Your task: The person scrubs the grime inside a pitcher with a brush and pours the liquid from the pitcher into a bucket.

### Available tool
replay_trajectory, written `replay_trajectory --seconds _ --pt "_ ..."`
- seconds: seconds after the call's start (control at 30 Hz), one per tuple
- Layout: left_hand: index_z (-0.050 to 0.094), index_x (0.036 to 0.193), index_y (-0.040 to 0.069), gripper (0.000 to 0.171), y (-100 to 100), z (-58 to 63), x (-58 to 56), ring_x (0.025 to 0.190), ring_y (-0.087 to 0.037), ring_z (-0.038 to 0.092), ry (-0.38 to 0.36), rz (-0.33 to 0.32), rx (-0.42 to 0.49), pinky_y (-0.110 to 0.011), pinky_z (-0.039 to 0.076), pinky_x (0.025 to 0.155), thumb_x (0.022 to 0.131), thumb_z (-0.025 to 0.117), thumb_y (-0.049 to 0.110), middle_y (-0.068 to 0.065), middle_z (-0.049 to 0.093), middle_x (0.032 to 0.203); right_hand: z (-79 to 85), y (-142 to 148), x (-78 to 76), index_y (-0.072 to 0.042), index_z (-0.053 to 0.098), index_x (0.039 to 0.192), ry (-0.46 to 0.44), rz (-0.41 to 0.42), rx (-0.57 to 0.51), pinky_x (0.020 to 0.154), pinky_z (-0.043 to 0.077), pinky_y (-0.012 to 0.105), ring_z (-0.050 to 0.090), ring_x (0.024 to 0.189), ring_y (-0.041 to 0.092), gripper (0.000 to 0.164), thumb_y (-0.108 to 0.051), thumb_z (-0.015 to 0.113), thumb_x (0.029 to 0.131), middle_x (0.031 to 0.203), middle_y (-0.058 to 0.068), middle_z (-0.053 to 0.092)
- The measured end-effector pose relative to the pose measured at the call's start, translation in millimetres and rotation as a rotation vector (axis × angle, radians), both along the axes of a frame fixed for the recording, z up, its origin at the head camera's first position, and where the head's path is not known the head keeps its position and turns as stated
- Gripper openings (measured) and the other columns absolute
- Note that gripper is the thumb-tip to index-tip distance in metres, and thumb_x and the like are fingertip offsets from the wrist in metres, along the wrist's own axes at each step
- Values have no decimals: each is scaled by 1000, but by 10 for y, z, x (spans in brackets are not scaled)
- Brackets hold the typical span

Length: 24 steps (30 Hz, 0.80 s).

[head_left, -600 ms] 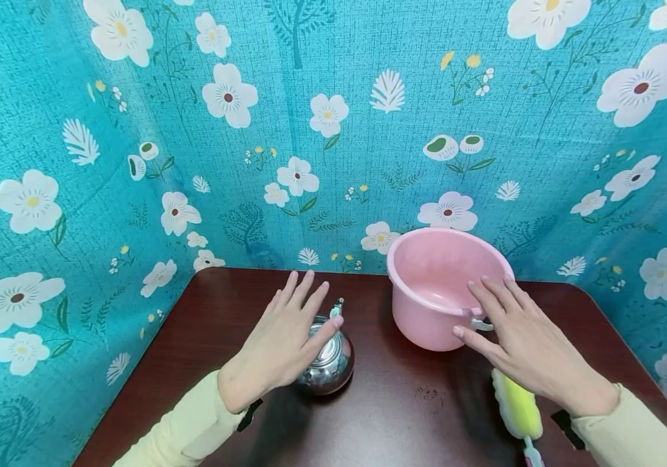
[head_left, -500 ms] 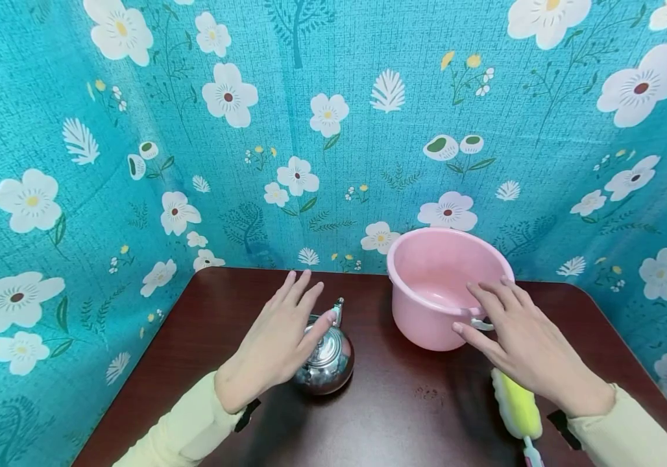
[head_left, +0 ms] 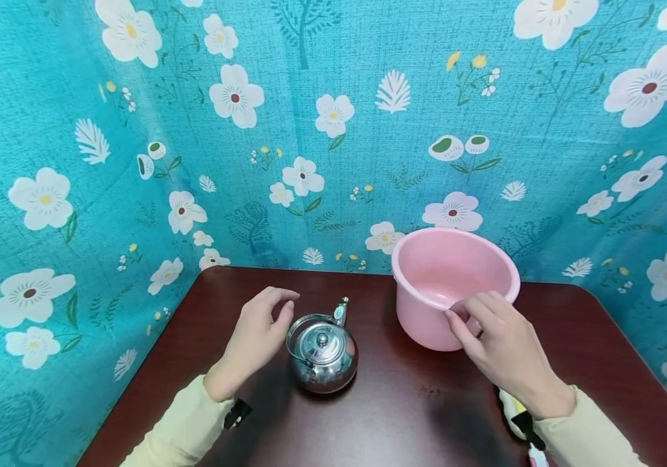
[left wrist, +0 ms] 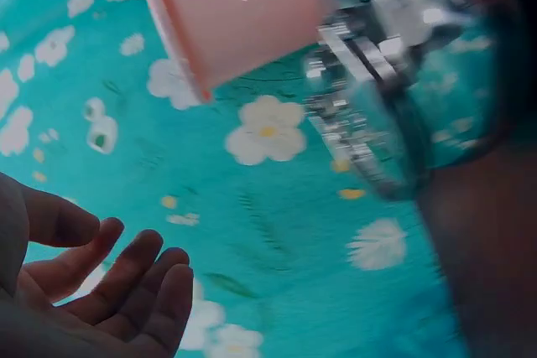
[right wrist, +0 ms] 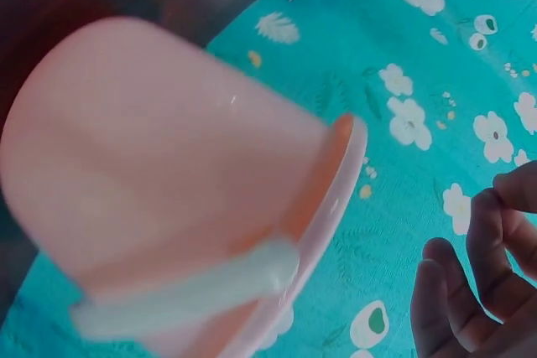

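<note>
My left hand (head_left: 254, 337) hovers just left of a shiny steel kettle (head_left: 326, 360), its fingers loosely bent around nothing. The kettle stands upright on the table, lid on, bail handle leaning left and spout toward the back. In the left wrist view, a gap separates that hand (left wrist: 109, 291) from the kettle (left wrist: 411, 6). A deep pink plastic basin (head_left: 427, 324) stands at the back right. My right hand (head_left: 505, 344) overlaps its near rim in the head view. Seen from the right wrist, the bent fingers (right wrist: 487, 241) hold nothing and stay apart from the basin (right wrist: 168, 148).
A yellow-and-white sponge brush (head_left: 511, 412) lies at the front right, mostly hidden under my right forearm. The dark brown table (head_left: 380, 415) meets a blue flowered cloth (head_left: 357, 149) at the back and sides. A pale handle (right wrist: 185, 291) sticks out from the basin's side.
Both hands were spread flat before and now have bent fingers. The left hand has drawn left, uncovering the kettle; the right has shifted slightly left and covers more of the brush. The view has shifted slightly.
</note>
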<state>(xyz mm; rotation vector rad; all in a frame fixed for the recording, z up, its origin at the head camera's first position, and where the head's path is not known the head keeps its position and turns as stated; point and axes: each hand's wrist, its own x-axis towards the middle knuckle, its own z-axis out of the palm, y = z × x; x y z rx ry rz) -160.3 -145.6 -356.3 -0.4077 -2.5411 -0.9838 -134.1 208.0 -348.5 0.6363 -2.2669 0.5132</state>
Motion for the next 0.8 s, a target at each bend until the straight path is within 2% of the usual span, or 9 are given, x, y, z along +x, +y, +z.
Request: replay_trajectory --seconds 0.17,0.37,0.57,0.7,0.8 --pt "65 117 8 28 -121 -304 -133 102 -23 61 -205 59 26 -44 52 91 92 59 17 -8 66 114 -118 -155 1 -17 62 80 -22 13 -63 60 38 14 43 71 4 17 -14 78 73 74 -7 55" --pt "57 127 2 36 -162 -672 -214 106 -28 58 -374 51 31 -48 49 94 93 55 14 -16 62 118 -285 -367 -16 -17 66 86 -85 12 -114 63 40 17 46 73 7 14 -15 77 77 78 -8 58" --pt "55 127 0 37 -105 -873 -249 110 -29 57 -423 20 63 -49 47 95 92 51 9 -16 61 121 -474 -567 -61 -18 68 93 -185 30 -131 67 46 24 50 80 7 14 -18 75 81 87 -6 64" --pt "55 127 1 37 -73 -946 -270 115 -28 56 -435 8 78 -48 46 97 91 48 5 -15 60 124 -575 -677 -80 -19 68 99 -276 26 -146 70 45 25 49 83 7 17 -21 73 83 92 -9 64" --pt "55 126 2 37 -62 -977 -283 117 -29 56 -429 6 94 -49 45 98 91 46 4 -16 61 124 -622 -751 -96 -19 68 102 -311 17 -140 71 44 27 50 83 9 18 -24 72 85 94 -10 63"
